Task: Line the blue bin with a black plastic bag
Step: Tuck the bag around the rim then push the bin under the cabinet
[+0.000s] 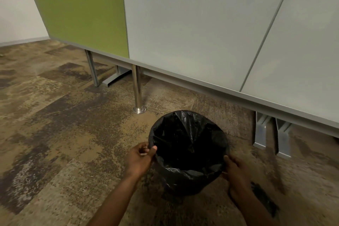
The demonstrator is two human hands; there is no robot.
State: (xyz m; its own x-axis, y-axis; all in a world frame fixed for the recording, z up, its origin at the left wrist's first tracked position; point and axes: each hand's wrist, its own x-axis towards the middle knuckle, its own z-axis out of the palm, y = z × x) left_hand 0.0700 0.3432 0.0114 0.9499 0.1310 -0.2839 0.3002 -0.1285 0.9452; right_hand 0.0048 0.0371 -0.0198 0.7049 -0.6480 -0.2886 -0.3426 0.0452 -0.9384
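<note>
Head view: I see the black bag (189, 145) draped over the bin on the carpet (64, 134), between both hands. My left hand (140, 158) pinches its rim; my right hand (236, 172) grips the opposite edge, fingers closed.

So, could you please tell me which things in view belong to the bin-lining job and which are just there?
Part of the job:
black plastic bag, folded over the bin's rim
left hand, pinching the bag's edge
right hand, on the bag's edge

Just there:
chrome leg
green panel
grey panels
carpet
</note>
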